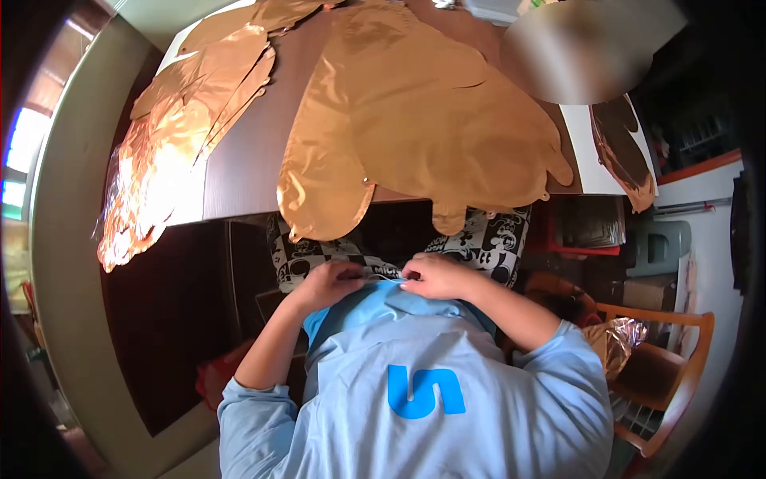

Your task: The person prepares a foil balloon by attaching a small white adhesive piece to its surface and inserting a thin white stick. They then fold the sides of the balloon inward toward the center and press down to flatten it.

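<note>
Low in front of my body, over my lap, both hands are closed around a thin pale string (381, 278). My left hand (329, 285) pinches it on the left side, its fingers curled. On the right, my right hand (433, 276) grips it near the hem of the light blue shirt (351, 367). Just beyond the hands, a large flat gold foil piece (431, 112) lies on the brown table (247, 152) and hangs over its front edge. Neither hand touches the foil.
More shiny foil pieces (191, 120) lie at the table's left, partly over the edge. A darker foil piece (621, 148) is at the right end. A wooden chair (694, 351) holding crumpled foil (618, 343) stands at the lower right, near a grey-green stool (664, 247).
</note>
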Demonstrator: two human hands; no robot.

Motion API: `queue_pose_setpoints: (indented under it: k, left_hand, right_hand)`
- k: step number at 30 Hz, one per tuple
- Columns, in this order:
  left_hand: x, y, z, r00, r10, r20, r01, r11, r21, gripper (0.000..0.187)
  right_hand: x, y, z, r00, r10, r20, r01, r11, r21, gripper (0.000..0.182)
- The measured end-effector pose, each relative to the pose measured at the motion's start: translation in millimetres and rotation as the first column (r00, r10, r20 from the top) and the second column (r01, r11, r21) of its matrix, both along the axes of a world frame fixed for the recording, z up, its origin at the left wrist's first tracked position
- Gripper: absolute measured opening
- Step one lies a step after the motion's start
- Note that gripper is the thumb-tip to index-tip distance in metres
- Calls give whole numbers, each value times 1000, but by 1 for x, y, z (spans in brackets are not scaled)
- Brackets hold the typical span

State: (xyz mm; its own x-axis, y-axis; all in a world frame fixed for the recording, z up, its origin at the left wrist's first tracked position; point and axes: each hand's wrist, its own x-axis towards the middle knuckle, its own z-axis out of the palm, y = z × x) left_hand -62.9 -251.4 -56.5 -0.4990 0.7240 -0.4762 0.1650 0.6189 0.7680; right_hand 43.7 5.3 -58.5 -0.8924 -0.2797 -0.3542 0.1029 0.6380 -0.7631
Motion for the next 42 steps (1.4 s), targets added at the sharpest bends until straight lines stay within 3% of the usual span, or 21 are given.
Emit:
queue_pose_setpoints:
  k: [3,7,10,14,17,20,22,24,26,28,30,32,33,34,36,37,38,39,40,41,42]
  left_hand:
    - [0,10,-6,994,54,91,-61,996,70,41]
    - [-5,31,-9,977,-205,-62,210,973,93,31]
    - [-11,38,-16,967,-243,-79,250,963,104,22]
    - [-18,42,9,995,-55,-80,68,981,179,16]
    - [-11,44,28,983,9,-184,43,960,276,14]
    - [5,47,58,945,73,-318,46,935,351,14]
    - [16,44,74,833,110,-542,179,874,453,20]
    - [18,40,106,735,93,-672,293,850,438,22]
    - [17,29,126,683,177,-709,243,860,449,19]
    - [23,14,141,734,300,-609,-2,898,440,12]
    - [25,1,146,948,222,-228,-108,897,428,6]
    - [36,-1,143,961,135,242,-229,878,421,14]
    - [39,-1,137,896,75,438,-322,789,523,21]
    - [44,13,141,816,39,577,-493,569,658,21]
    - [37,25,146,624,-32,781,-748,264,608,23]
    - [38,35,151,644,164,747,-765,142,628,22]
    - [32,36,141,713,445,542,-663,179,726,11]
    - [31,43,136,744,666,-63,-304,421,855,9]
    - [31,49,130,450,626,-637,-3,714,700,11]
    - [34,50,119,703,525,-481,76,616,784,18]
    - [40,40,113,765,364,-531,172,679,714,18]
  right_hand:
    - [-14,-5,-6,988,86,127,-79,995,-59,32]
    - [-20,-2,-18,982,116,150,-92,984,-156,30]
    - [-18,0,-18,989,54,138,-29,984,-173,28]
    - [-15,5,-18,985,-60,160,94,973,-213,32]
    - [-10,-3,0,972,-220,81,234,900,-368,46]
    - [-7,-24,13,968,-250,34,207,712,-671,63]
    - [-8,-42,26,971,-150,184,233,458,-858,66]
    - [-5,-56,49,980,-67,190,201,318,-927,44]
    - [-11,-51,55,968,185,167,70,442,-894,29]
    - [-7,-46,93,980,42,196,141,549,-824,37]
    - [-9,-36,101,965,-142,-221,-32,771,-636,33]
    - [-9,-36,101,746,-219,-628,-130,878,-461,30]
    - [-6,-38,106,747,-195,-636,-142,887,-438,25]
    - [-4,-46,100,743,-207,-637,-129,889,-440,23]
    - [11,-67,76,703,-144,-696,-86,955,-285,22]
    - [11,-62,92,665,-69,-744,-122,972,-199,21]
    - [19,-58,111,624,10,-781,-155,982,-111,21]
    - [27,-55,136,585,90,-806,-185,982,-24,20]
    - [26,-42,165,437,85,-895,-139,990,26,18]
    - [18,-27,177,342,27,-939,-70,998,3,17]
    - [11,-13,186,237,-22,-971,3,1000,-22,17]
